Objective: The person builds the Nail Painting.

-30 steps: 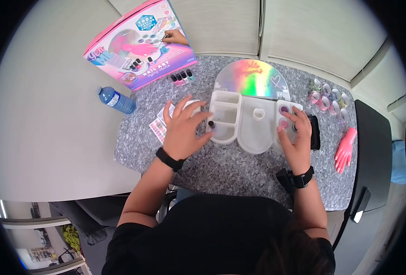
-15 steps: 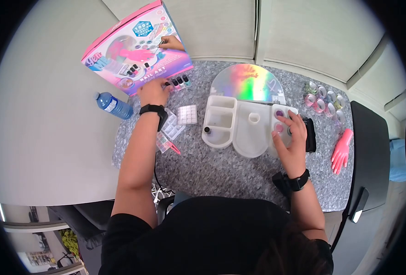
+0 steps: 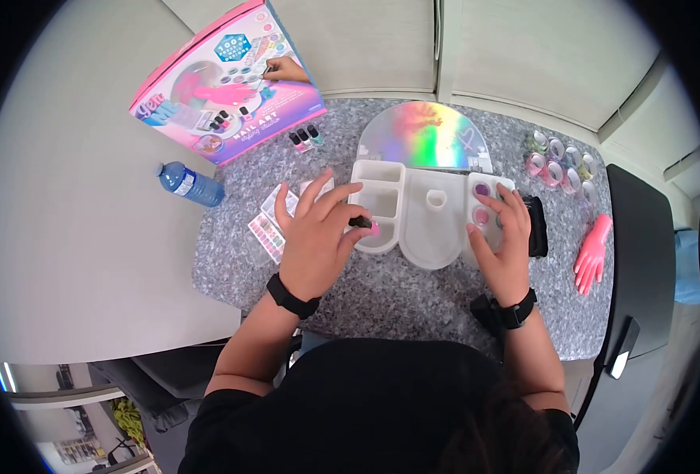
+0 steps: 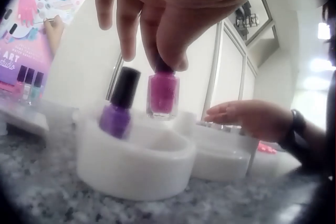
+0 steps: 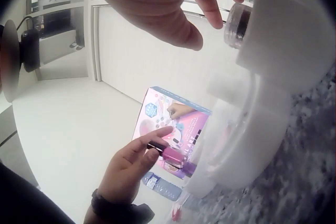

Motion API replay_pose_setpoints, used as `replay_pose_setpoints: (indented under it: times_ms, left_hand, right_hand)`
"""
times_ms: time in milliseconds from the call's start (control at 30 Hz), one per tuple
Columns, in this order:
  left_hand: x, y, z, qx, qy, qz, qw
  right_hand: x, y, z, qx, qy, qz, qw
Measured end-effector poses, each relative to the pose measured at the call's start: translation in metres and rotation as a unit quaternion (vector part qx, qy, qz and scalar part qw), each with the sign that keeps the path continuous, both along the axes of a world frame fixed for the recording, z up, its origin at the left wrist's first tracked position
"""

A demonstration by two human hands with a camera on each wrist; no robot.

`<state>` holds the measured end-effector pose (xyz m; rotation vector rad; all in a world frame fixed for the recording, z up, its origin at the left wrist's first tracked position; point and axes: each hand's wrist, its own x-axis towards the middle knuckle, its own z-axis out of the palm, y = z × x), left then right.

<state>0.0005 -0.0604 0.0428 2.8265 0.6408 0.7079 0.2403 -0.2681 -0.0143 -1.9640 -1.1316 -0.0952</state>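
Tray (image 3: 430,237): centre; a bump could shift it.
Right hand (image 3: 508,253): fingers parted over right-side pots (image 3: 482,215), gripping nothing visible.
Left hand (image 3: 318,237): pinches pink bottle (image 4: 163,95) by its cap; slack fingers could drop it.
Pink bottle: above near-left compartment (image 4: 134,169); lowered carelessly, could knock purple bottle (image 4: 116,121).

Tray (image 3: 429,246) lies on table (image 3: 373,296). Panel (image 3: 422,136) stands behind tray. Water bottle (image 3: 192,185): before box (image 3: 227,91). Jars (image 3: 554,173): right of tray, behind model hand (image 3: 592,257).
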Motion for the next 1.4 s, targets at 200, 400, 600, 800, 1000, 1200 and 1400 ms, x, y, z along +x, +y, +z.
replay_pose_setpoints:
  times_ms: [200, 400, 600, 800, 1000, 1200, 1400]
  left_hand:
    - [0.004, 0.0, -0.016, 0.068, 0.039, 0.018, 0.997]
    - [0.008, 0.0, -0.033, 0.12, 0.047, 0.026, 0.991]
    - [0.008, -0.005, -0.019, 0.109, 0.055, 0.031, 0.992]
    - [0.012, 0.063, -0.008, 0.124, -0.025, 0.146, 0.981]
    - [0.028, 0.168, -0.035, 0.104, 0.071, 0.259, 0.958]
    - [0.028, 0.177, -0.033, 0.012, 0.151, 0.297, 0.943]
    - [0.004, 0.071, 0.038, -0.031, -0.017, 0.103, 0.994]
  right_hand:
    - [0.0, -0.001, -0.001, -0.005, -0.006, -0.001, 1.0]
    - [0.0, 0.0, -0.001, -0.007, -0.005, -0.002, 1.0]
    - [0.0, 0.0, 0.0, -0.012, -0.013, -0.002, 1.0]
    - [-0.001, 0.0, 0.0, -0.012, -0.014, -0.001, 1.0]
    - [0.0, 0.001, 0.0, -0.012, -0.011, -0.003, 1.0]
    - [0.002, 0.001, -0.001, 0.031, 0.012, -0.006, 0.999]
    - [0.005, 0.0, 0.007, 0.077, 0.092, -0.018, 0.993]
